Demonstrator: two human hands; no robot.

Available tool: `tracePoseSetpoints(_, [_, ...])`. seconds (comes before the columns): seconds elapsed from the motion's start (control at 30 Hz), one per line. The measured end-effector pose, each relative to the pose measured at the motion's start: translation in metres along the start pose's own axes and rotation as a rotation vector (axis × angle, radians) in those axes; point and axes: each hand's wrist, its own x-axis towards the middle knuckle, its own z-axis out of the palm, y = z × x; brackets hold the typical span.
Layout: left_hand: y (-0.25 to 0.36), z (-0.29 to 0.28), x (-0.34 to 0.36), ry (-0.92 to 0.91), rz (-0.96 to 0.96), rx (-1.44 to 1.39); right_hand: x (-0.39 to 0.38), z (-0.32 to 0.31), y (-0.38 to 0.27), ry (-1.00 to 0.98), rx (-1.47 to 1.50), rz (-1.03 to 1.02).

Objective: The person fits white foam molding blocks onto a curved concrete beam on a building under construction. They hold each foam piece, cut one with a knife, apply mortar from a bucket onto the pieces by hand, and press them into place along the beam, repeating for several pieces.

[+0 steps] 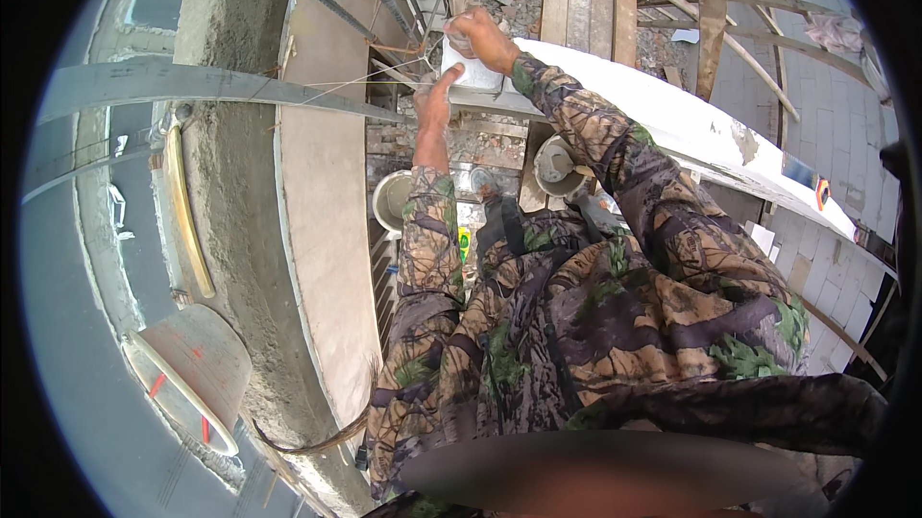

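Note:
A small white block (473, 78) sits at the near end of a long white block wall top (653, 100). My right hand (488, 41) curls its fingers over the block's far edge. On its left side, my left hand (435, 115) grips the block, with the thumb laid on top and the fingers mostly hidden. Thin strings (360, 82) run in from the left and meet close to my left hand. Steel rebar (384, 0) stands just beyond it, tied with rusty wire.
Below my arms are a pale bucket (391, 199) and a bucket with grey mortar (557, 168). Left stand a plywood panel (331, 230), a rough concrete beam (235, 182) and a tipped bucket (206, 355). Planks (581, 0) lie beyond the wall, with scaffold poles (759, 57) at right.

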Motion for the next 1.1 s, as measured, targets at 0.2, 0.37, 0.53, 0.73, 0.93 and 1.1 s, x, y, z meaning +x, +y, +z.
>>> tracePoseSetpoints(0.2, [0.01,0.001,-0.007,0.011,-0.029,0.023,0.005,0.0,0.007,-0.129,-0.134,-0.305])
tracePoseSetpoints(0.37, [0.01,0.001,-0.01,-0.012,-0.044,0.002,-0.005,-0.015,-0.033,-0.299,-0.121,0.052])
tracePoseSetpoints(0.53, [0.004,-0.004,0.001,-0.059,-0.063,0.034,-0.079,-0.056,-0.063,-0.342,-0.108,0.099])
tracePoseSetpoints(0.73, [-0.001,-0.014,0.01,-0.067,-0.065,0.149,-0.182,-0.072,-0.013,-0.291,-0.191,0.359])
tracePoseSetpoints(0.93, [0.011,-0.019,0.009,-0.11,-0.16,0.216,-0.237,-0.078,0.033,-0.35,-0.4,0.397])
tracePoseSetpoints(1.1, [0.018,-0.02,0.009,-0.148,-0.164,0.197,-0.258,-0.078,0.048,-0.372,-0.452,0.337])
